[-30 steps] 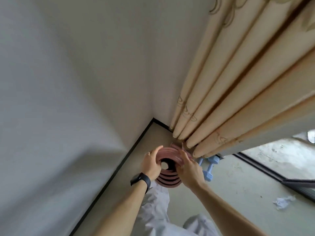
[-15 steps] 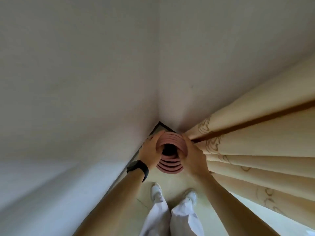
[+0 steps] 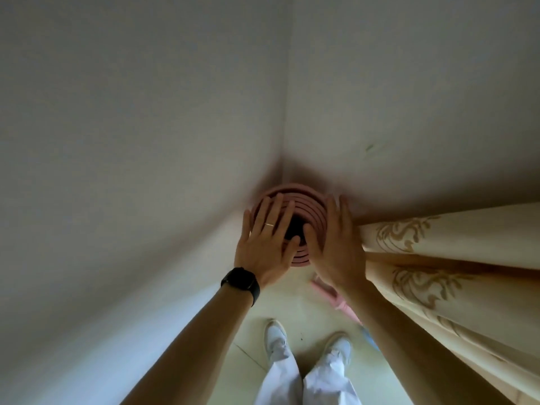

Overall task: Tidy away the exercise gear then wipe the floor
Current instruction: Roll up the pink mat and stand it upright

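The rolled mat (image 3: pixel 295 200) stands on its end in the corner where the two walls (image 3: pixel 146 141) meet. We look down onto its top, so we see the pink rings of the roll and a dark hole in the middle.

The left hand (image 3: pixel 263 244) lies flat on the top, fingers spread, with the thumb near the hole. Its grip is open; it presses and does not hold. The right hand (image 3: pixel 336 247) lies flat along the right side of the roll, thumb on the top rings. Its grip is open too. A watch (image 3: pixel 241 283) sits on the left wrist.

This looks like the putting-away step. The mat seems to be getting steadied so it stays up by itself. Next, I think both hands should lift off slowly and check that the roll does not tip or come loose. The floor wiping is not begun.

Room is tight. The walls close in at the far side and the left. A curtain (image 3: pixel 438 273) hangs just beside the right hand and touches the arm. A pink thing (image 3: pixel 324 287) lies on the floor (image 3: pixel 263 361) near the mat, partly hidden; I cannot tell what it is. The shoes (image 3: pixel 276 336) stand near, so the open way is back, toward the person.
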Available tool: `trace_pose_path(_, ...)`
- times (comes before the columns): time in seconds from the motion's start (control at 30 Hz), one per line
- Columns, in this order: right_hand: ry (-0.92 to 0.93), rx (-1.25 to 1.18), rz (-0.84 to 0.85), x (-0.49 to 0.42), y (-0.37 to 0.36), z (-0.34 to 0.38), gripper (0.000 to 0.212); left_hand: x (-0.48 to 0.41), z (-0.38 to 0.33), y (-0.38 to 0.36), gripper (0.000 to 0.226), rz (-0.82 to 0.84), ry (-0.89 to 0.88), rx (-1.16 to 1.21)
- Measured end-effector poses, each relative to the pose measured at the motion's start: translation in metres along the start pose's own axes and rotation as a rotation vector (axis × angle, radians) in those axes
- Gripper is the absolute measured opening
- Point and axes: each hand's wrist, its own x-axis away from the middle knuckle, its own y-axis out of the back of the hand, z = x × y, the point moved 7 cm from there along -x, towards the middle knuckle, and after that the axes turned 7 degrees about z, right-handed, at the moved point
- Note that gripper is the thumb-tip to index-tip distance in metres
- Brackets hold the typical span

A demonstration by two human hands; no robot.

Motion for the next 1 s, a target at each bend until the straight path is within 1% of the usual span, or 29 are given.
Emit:
trace_pose_path(0.03, 0.038, 0.038, -0.024, 0.007, -0.002, 0.001, 0.071, -0.001, 0.001, -0.003, 0.064, 0.015, 0.009, -0.002)
trace_pose_path(0.1, 0.090, 0.096, -0.006, 0.016, -0.010, 0.001, 0.068, -0.008, 0.005, -0.003, 0.063, 0.046, 0.049, -0.013)
trace_pose_path(0.23, 0.080, 0.188, 0.064, 0.002, -0.014, 0.002, 0.067, -0.026, 0.006, 0.006, 0.068, 0.112, 0.086, -0.025)
trace_pose_path(0.37, 0.065, 0.266, 0.135, -0.004, 0.009, 0.006, 0.063, -0.029, -0.001, 0.020, 0.076, 0.210, 0.096, -0.096)
trace_pose_path(0.47, 0.129, 0.262, 0.151, 0.017, 0.036, 0.018, 0.062, -0.015, -0.005, 0.035, 0.064, 0.292, 0.113, -0.100)
trace_pose_path(0.53, 0.159, 0.285, 0.261, 0.039, 0.047, 0.026, 0.059, 0.005, -0.006, 0.049, 0.062, 0.367, 0.164, -0.045)
trace_pose_path(0.6, 0.144, 0.301, 0.388, 0.064, 0.059, 0.033, 0.060, 0.030, -0.009, 0.071, 0.064, 0.419, 0.222, 0.034)
trace_pose_path(0.63, 0.138, 0.285, 0.415, 0.076, 0.064, 0.035, 0.060, 0.044, -0.011, 0.079, 0.066, 0.434, 0.250, 0.072)
trace_pose_path(0.7, 0.140, 0.233, 0.420, 0.105, 0.086, 0.046, 0.060, 0.075, -0.016, 0.104, 0.068, 0.443, 0.297, 0.115)
trace_pose_path(0.8, 0.209, 0.214, 0.375, 0.152, 0.132, 0.074, 0.056, 0.121, -0.026, 0.139, 0.066, 0.426, 0.333, 0.175)
trace_pose_path(0.93, 0.349, 0.189, 0.233, 0.207, 0.203, 0.120, 0.040, 0.183, -0.049, 0.208, 0.064, 0.266, 0.327, 0.243)
trace_pose_path(1.0, 0.384, 0.166, 0.182, 0.227, 0.228, 0.135, 0.041, 0.213, -0.057, 0.241, 0.061, 0.164, 0.345, 0.252)
